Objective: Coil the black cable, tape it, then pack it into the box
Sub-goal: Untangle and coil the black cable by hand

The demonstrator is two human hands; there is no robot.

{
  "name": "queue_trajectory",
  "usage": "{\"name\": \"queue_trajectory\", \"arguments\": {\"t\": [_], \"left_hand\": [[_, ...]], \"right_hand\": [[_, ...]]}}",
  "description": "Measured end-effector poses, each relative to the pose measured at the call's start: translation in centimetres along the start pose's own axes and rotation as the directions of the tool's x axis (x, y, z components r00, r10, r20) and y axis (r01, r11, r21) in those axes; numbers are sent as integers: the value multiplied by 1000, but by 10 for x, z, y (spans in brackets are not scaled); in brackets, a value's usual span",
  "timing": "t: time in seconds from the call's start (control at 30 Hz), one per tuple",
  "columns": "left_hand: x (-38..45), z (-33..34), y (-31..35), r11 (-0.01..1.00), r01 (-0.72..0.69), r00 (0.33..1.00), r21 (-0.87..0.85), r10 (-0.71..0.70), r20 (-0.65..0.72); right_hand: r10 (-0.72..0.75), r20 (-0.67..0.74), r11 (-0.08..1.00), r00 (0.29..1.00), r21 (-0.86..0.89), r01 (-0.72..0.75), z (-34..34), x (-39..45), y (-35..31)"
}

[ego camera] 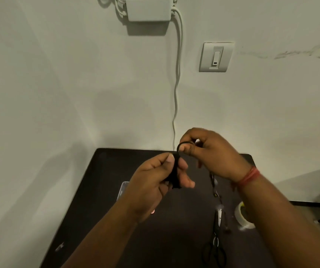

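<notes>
While the left hand (156, 182) pinches the gathered bundle of thin black cable (175, 174) between thumb and fingers above the dark matte tabletop (101, 190), the right hand (208, 153) grips a fresh loop just beside it. Each turn should probably match the bundle's length and lie flat under the thumb, without twisting. A clear plastic box (123, 190) peeks out behind the left hand; a translucent tape roll (241, 214) and black-handled scissors (216, 242) wait at right. No readable writing or brand shows.
</notes>
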State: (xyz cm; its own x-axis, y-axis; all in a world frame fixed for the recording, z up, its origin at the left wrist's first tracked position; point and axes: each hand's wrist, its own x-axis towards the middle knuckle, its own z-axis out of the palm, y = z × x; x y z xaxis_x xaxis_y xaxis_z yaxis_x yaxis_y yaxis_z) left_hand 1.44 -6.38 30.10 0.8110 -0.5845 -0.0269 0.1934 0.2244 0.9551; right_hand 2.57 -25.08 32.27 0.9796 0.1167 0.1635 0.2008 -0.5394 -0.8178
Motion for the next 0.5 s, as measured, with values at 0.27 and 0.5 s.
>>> {"name": "queue_trajectory", "arguments": {"t": [0.27, 0.5], "left_hand": [[22, 1, 33, 921, -234, 971, -311, 205, -125], [45, -19, 0, 979, -97, 956, 178, 141, -255]], "right_hand": [[64, 143, 995, 988, -79, -53, 65, -39, 22], [-128, 18, 941, 992, -314, 127, 48, -49, -12]]}}
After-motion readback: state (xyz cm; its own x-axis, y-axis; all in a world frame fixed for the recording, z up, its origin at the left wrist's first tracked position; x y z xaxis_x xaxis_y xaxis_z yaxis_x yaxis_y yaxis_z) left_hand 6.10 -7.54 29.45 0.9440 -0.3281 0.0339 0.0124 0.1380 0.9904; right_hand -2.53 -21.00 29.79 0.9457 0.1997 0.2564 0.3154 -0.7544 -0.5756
